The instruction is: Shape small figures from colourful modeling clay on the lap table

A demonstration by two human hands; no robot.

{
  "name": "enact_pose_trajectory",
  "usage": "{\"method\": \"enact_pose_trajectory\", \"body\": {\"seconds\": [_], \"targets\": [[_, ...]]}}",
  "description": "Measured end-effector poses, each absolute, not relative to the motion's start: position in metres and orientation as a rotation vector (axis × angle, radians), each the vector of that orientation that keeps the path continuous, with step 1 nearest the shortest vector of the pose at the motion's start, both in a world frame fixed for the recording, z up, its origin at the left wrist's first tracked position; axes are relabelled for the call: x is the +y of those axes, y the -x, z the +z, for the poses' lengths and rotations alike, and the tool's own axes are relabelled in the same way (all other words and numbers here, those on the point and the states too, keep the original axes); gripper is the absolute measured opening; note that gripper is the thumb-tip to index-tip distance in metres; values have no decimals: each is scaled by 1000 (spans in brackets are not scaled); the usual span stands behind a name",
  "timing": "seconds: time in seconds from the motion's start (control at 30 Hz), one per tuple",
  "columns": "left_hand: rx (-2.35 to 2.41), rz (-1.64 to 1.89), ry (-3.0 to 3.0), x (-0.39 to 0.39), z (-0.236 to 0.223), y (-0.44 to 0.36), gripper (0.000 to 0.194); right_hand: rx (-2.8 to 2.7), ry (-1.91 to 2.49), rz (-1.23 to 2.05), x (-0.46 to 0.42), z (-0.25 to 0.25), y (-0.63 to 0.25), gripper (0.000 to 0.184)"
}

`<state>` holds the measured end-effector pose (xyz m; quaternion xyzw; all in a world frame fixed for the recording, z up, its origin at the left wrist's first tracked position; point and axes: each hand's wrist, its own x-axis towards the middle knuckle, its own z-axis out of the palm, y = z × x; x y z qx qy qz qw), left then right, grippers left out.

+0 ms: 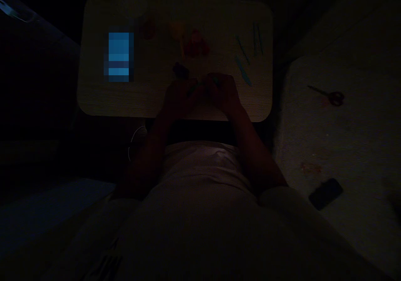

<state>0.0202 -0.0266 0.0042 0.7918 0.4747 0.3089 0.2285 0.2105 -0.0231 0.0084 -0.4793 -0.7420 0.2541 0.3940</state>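
The scene is very dark. My left hand (pixel 178 95) and my right hand (pixel 224 90) meet over the near edge of a small light tabletop (pixel 100 101). Both hands close around a small greenish lump (pixel 196 84) held between the fingertips. What the lump is made of I cannot tell. A dark small lump (pixel 181 70) lies on the table just beyond my left hand. Reddish pieces (pixel 196 47) and a yellow piece (pixel 177 30) lie farther back.
A glowing blue screen (pixel 119 57) sits on the table's left. Several thin teal tools (pixel 247 55) lie at its right. To the right, on a pale surface, lie red-handled scissors (pixel 332 96) and a dark phone (pixel 326 193). A white cable (pixel 134 141) hangs below the table.
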Motion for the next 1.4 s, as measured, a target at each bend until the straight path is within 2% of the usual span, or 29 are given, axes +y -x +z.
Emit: {"method": "enact_pose_trajectory", "body": {"seconds": [0.33,0.77,1.4], "targets": [[1306,836,-2148,-27,6,-20,51,-1912,1230,611,-23,10,-211,54],[1332,810,-2153,-28,8,-19,53,-1910,1268,637,-26,15,-210,64],[1348,803,-2130,-28,6,-19,51,-1869,1310,738,-25,15,-210,63]]}}
